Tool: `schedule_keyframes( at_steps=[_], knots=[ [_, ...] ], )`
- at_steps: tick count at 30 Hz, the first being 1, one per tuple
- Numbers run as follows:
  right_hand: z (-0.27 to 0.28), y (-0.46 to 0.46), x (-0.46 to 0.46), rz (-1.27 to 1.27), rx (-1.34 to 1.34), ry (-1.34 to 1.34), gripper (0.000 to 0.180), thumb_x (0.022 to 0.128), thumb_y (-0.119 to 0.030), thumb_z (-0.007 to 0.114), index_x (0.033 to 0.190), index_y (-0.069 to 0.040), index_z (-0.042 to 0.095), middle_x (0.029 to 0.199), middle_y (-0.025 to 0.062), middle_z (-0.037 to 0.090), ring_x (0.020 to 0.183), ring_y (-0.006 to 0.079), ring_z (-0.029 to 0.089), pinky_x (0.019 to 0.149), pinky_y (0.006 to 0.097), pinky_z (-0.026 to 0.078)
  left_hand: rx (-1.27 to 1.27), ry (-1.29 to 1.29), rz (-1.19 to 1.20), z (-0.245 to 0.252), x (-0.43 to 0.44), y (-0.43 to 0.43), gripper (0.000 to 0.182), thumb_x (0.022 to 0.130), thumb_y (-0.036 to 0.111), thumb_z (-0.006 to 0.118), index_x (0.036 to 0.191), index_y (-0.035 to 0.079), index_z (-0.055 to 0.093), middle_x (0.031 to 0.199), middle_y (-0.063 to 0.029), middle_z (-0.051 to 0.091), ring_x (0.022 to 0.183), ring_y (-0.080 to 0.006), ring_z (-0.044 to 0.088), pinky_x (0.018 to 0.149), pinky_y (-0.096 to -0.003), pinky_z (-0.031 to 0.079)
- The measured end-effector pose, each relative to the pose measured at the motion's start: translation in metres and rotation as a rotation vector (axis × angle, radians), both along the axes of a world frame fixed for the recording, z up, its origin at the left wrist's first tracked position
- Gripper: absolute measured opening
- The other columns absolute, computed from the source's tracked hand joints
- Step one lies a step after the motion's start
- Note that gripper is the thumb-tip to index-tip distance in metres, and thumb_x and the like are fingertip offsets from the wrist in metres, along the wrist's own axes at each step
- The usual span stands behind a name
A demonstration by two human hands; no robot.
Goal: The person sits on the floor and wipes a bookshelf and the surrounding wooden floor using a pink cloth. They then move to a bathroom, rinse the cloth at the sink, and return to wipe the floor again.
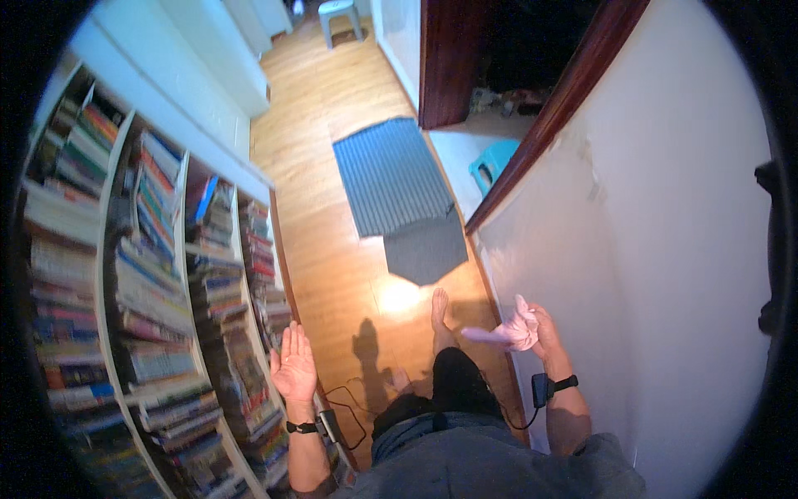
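My right hand (546, 330) grips a bunched pink cloth (520, 330) beside the white wall. From the cloth a pale purple, elongated part extends to the left; whether it is a separate item I cannot tell. My left hand (294, 368) is raised with its palm up, its fingers straight and close together, and nothing in it. It hangs in front of the bookshelf. Each wrist bears a black strap with a small device and a cable.
A tall bookshelf (190, 293) full of books lines the left side. A dark striped mat (393, 178) overlaps a plain grey mat (427, 249) on the wood floor. At right, a dark red door frame (530, 156) borders a doorway with a turquoise plastic stool (492, 163). A pale stool (340, 15) stands farther off.
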State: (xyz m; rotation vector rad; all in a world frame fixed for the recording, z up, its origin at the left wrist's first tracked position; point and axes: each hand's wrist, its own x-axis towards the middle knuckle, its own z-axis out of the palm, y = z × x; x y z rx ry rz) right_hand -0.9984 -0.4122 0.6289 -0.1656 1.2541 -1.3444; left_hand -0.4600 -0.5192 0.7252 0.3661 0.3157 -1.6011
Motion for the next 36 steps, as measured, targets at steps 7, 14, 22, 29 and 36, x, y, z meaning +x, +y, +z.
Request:
schedule_keyframes(
  at_steps=[7, 14, 22, 29, 36],
  knots=[
    [0.033, -0.277, -0.011, -0.106, -0.185, -0.543, 0.032, 0.1, -0.02, 0.046, 0.122, 0.001, 0.055, 0.098, 0.0096, 0.061, 0.079, 0.02, 0.061, 0.075, 0.0329, 0.055, -0.146, 0.144, -0.044, 0.048, -0.141, -0.221, 0.057, 0.105, 0.027, 0.044, 0.151, -0.005, 0.033, 0.159, -0.0196, 0.033, 0.15, -0.0303, 0.028, 0.124, -0.0443, 0.023],
    [0.087, -0.535, -0.035, -0.039, -0.232, -0.529, 0.024, 0.1, -0.02, 0.043, 0.105, -0.004, 0.06, 0.085, 0.008, 0.06, 0.078, 0.0199, 0.061, 0.074, 0.0314, 0.053, -0.236, 0.187, -0.159, 0.076, -0.217, -0.388, 0.056, 0.105, 0.028, 0.04, 0.146, -0.011, 0.038, 0.16, -0.0218, 0.031, 0.151, -0.0317, 0.025, 0.124, -0.0454, 0.024],
    [0.032, -0.666, -0.139, -0.363, -0.26, -0.313, 0.026, 0.101, -0.026, 0.052, 0.109, -0.004, 0.063, 0.094, 0.007, 0.063, 0.085, 0.0177, 0.061, 0.078, 0.0322, 0.052, -0.052, 0.235, -0.488, 0.043, -0.332, -0.635, 0.06, 0.108, 0.035, 0.032, 0.151, -0.006, 0.03, 0.159, -0.0239, 0.031, 0.148, -0.0375, 0.031, 0.122, -0.049, 0.028],
    [-0.013, -0.632, -0.248, -0.722, -0.021, 0.244, 0.023, 0.097, -0.02, 0.062, 0.111, -0.001, 0.064, 0.109, 0.0124, 0.068, 0.097, 0.0218, 0.066, 0.083, 0.0346, 0.055, -0.012, 0.267, -1.039, 0.051, -0.5, -0.805, 0.059, 0.106, 0.031, 0.037, 0.151, -0.007, 0.03, 0.158, -0.0247, 0.032, 0.148, -0.0369, 0.03, 0.123, -0.0478, 0.027],
    [-0.018, -0.696, -0.364, -0.437, 0.153, 0.89, 0.033, 0.096, -0.02, 0.064, 0.121, 0.001, 0.06, 0.107, 0.0175, 0.07, 0.098, 0.0263, 0.068, 0.085, 0.0363, 0.055, 0.002, 0.322, -1.247, 0.072, -0.656, -0.857, 0.061, 0.106, 0.035, 0.033, 0.151, -0.006, 0.031, 0.159, -0.0222, 0.033, 0.147, -0.0353, 0.033, 0.122, -0.0457, 0.027]
  ],
)
